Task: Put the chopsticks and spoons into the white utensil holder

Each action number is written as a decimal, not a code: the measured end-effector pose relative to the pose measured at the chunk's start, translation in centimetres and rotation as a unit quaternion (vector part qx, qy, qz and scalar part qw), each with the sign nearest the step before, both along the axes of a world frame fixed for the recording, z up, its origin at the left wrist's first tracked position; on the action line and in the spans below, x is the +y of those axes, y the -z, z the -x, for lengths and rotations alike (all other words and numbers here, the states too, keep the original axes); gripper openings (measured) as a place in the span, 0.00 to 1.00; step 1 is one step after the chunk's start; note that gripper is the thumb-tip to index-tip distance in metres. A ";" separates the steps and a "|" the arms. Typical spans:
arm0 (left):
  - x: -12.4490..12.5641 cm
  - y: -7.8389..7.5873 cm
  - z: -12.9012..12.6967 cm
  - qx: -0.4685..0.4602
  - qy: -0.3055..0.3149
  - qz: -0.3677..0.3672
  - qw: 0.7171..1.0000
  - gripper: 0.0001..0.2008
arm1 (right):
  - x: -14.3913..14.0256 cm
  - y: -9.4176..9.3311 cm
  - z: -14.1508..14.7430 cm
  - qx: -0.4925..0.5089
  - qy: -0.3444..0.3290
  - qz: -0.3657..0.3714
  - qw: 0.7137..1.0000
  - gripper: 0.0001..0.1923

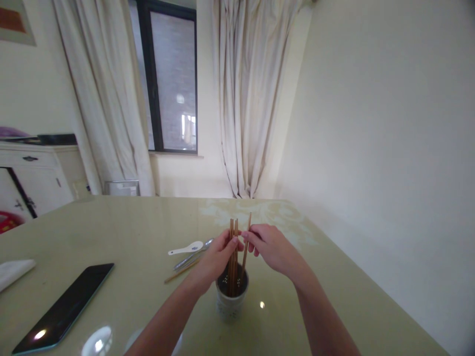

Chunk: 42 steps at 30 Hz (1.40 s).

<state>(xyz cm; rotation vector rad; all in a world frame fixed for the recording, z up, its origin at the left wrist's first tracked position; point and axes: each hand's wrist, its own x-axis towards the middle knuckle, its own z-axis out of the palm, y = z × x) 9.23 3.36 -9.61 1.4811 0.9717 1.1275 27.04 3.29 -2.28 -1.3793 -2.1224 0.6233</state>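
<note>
A patterned white holder (230, 307) with a dark inside stands on the table in front of me. Several wooden chopsticks (232, 274) stand in it, and my left hand (222, 252) is closed round their upper part. My right hand (261, 241) pinches a single chopstick (245, 257) that leans apart from the bundle, its lower end inside the holder. Left of my left hand lie a white spoon (189, 247) with a blue mark, metal cutlery (187, 259) partly behind the hand, and a wooden chopstick (181, 272).
A black tablet-like device (69, 309) lies at the left of the green-topped table (141, 227), with something white (15, 272) beyond it. A wall (389, 148) runs along the right side. Curtains (245, 99) and a white cabinet (40, 173) stand behind.
</note>
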 end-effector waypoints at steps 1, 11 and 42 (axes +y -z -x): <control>0.1 0.0 0.2 0.009 0.007 -0.011 1.000 0.23 | 0.2 0.3 0.2 -0.010 0.001 0.006 1.000 0.19; 2.8 0.7 6.6 0.407 -0.076 -0.065 0.908 0.13 | 0.2 0.8 1.0 -0.052 0.007 0.029 0.998 0.20; -3.0 -6.8 3.9 0.059 -0.026 -0.149 0.987 0.12 | -2.9 -2.3 1.6 0.381 -0.009 -0.119 0.917 0.12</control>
